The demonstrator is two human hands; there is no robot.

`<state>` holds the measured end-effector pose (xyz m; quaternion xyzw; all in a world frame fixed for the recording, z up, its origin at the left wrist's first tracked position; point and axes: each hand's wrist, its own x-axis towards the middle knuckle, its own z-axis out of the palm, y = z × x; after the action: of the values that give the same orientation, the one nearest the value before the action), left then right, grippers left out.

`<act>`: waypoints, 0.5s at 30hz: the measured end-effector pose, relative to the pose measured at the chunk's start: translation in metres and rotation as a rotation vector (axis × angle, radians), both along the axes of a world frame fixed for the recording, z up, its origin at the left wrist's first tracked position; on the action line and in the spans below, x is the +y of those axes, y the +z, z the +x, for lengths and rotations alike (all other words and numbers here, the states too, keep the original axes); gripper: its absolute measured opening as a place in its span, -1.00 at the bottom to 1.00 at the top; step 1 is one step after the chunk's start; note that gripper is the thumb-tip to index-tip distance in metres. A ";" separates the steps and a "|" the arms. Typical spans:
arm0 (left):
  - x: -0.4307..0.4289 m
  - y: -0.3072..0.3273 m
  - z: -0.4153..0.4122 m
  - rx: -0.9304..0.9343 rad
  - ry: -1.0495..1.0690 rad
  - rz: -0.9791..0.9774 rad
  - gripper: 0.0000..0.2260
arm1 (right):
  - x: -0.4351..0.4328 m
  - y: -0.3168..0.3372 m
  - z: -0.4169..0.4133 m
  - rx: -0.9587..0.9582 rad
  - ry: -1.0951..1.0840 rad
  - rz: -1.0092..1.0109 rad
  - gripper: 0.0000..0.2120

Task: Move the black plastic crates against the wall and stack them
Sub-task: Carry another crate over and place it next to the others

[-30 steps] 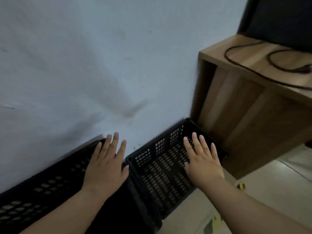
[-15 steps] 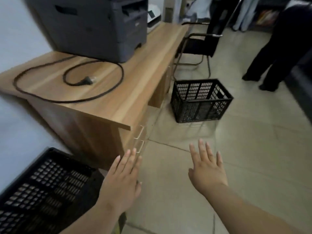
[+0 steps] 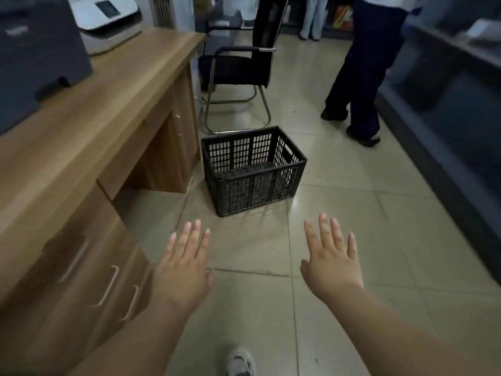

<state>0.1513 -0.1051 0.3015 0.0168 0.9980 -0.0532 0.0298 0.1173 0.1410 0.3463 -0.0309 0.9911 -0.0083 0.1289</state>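
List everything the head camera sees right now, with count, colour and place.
crate: 1, black, upright and empty on the floor ahead, beside the desk's end
desk: 1, wood brown, along the left side, drawers with metal handles near the camera
printer: 1, dark grey, on the desk, top left
second machine: 1, white, on the desk behind the printer
chair: 1, black with chrome frame, behind the crate
bystander: 1, dark trousers, standing at right rear
counter: 1, grey, along the right side
floor: pale tiles
shoe: 1, white, bottom edge
left hand: open, empty, above the floor
right hand: open, empty, above the floor
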 end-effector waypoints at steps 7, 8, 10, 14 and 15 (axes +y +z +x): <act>-0.015 -0.026 -0.167 -0.084 0.010 -0.022 -0.16 | -0.005 -0.024 -0.170 -0.037 -0.050 -0.015 -0.28; -0.017 -0.022 -0.190 -0.111 0.039 -0.025 -0.15 | -0.008 -0.027 -0.193 -0.046 -0.053 -0.017 -0.28; -0.025 -0.018 -0.232 -0.012 0.044 -0.033 -0.19 | -0.012 -0.031 -0.235 -0.055 -0.054 -0.019 -0.28; -0.032 -0.015 -0.308 -0.030 0.084 -0.017 -0.33 | -0.014 -0.033 -0.316 -0.041 -0.042 -0.023 -0.27; -0.034 -0.016 -0.325 -0.050 0.103 -0.020 -0.33 | -0.014 -0.034 -0.336 -0.033 -0.034 -0.022 -0.27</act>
<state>-0.1736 -0.1386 0.2858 -0.0337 0.9959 -0.0610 0.0574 -0.2186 0.1271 0.3123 -0.0153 0.9891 -0.0221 0.1448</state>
